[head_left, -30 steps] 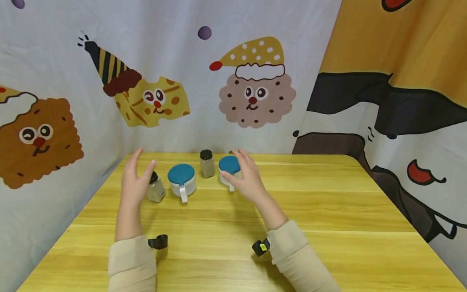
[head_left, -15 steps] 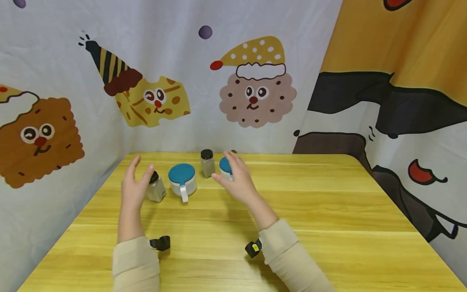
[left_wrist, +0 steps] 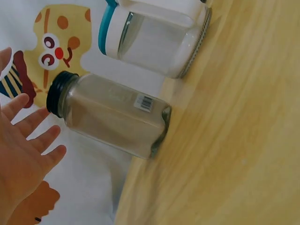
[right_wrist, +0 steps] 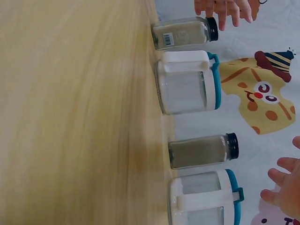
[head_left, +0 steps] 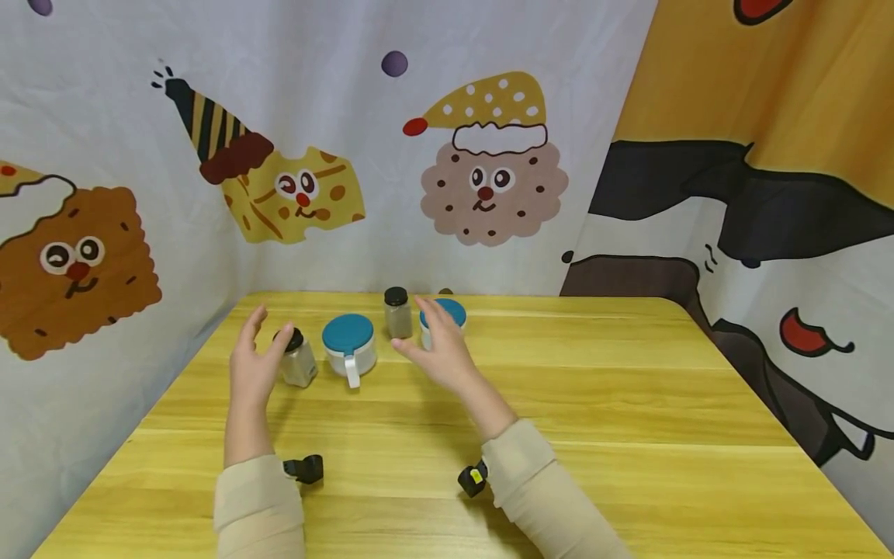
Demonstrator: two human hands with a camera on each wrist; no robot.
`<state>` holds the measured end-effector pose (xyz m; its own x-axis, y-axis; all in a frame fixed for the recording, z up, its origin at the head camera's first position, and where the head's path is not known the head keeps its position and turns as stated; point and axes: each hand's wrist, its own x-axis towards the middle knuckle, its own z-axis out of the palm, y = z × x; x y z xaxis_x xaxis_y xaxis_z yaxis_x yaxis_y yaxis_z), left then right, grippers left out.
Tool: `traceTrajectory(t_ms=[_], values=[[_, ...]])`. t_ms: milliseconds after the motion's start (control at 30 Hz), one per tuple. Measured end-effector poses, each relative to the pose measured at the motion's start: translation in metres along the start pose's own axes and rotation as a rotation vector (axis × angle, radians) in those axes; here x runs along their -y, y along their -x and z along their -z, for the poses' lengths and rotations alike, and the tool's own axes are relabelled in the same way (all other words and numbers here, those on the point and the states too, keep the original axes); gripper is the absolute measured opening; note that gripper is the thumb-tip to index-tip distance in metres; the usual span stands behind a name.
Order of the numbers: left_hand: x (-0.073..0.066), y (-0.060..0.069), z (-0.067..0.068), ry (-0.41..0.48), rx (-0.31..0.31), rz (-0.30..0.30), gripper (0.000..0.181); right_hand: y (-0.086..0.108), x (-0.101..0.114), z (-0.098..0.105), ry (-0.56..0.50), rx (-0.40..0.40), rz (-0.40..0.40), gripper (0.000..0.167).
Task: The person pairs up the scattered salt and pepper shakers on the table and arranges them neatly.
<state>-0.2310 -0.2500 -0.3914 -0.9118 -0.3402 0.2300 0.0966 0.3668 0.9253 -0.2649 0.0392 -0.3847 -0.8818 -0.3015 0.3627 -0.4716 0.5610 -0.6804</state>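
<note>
- The left jar (head_left: pixel 300 368) stands up on the table, with a black lid (left_wrist: pixel 61 94) on and a small sticker (left_wrist: pixel 144 102) on its side.
- The left hand (head_left: pixel 253 366) is right next to that jar. Its fingers are spread wide and it holds nothing. I can't tell if it touches the lid.
- The middle pot (head_left: pixel 349 341) is just beside the left jar. It has a blue lid, and its handle (head_left: pixel 352 372) points toward the person.
- Next comes the far jar (head_left: pixel 397 314), which has a black top too, and then the right pot (head_left: pixel 452 312), with a blue top.
- The right hand (head_left: pixel 443 353) is up in front of those two, thumb and fingers wide apart, holding nothing and not touching the pot.
- It looks like a reaching or hovering step, with nothing picked up.
- To take something, a hand would need to go closer and close its fingers gently.
- All four stand in a row on the wood table (head_left: pixel 594 404), near the picture curtain (head_left: pixel 314 85).
</note>
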Motion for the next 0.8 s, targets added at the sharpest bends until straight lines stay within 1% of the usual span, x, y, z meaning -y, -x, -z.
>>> traceTrajectory(t_ms=[167, 267, 367, 467, 800], values=[[0.01, -0.002, 0.001, 0.049, -0.009, -0.006, 0.069, -0.001, -0.002, -0.01, -0.036, 0.013, -0.023, 0.085], [0.015, -0.003, 0.001, 0.051, 0.004, -0.01, 0.07, -0.001, -0.003, -0.016, -0.066, 0.023, -0.048, 0.085], [0.019, -0.003, 0.001, 0.041, 0.026, -0.013, 0.072, -0.002, -0.005, -0.021, -0.067, 0.028, -0.068, 0.085], [0.022, -0.003, 0.001, 0.045, 0.04, -0.015, 0.073, -0.002, -0.006, -0.026, -0.064, 0.029, -0.068, 0.087], [0.029, -0.002, -0.002, 0.073, 0.038, -0.008, 0.072, -0.002, -0.006, -0.038, -0.087, 0.044, -0.058, 0.09]])
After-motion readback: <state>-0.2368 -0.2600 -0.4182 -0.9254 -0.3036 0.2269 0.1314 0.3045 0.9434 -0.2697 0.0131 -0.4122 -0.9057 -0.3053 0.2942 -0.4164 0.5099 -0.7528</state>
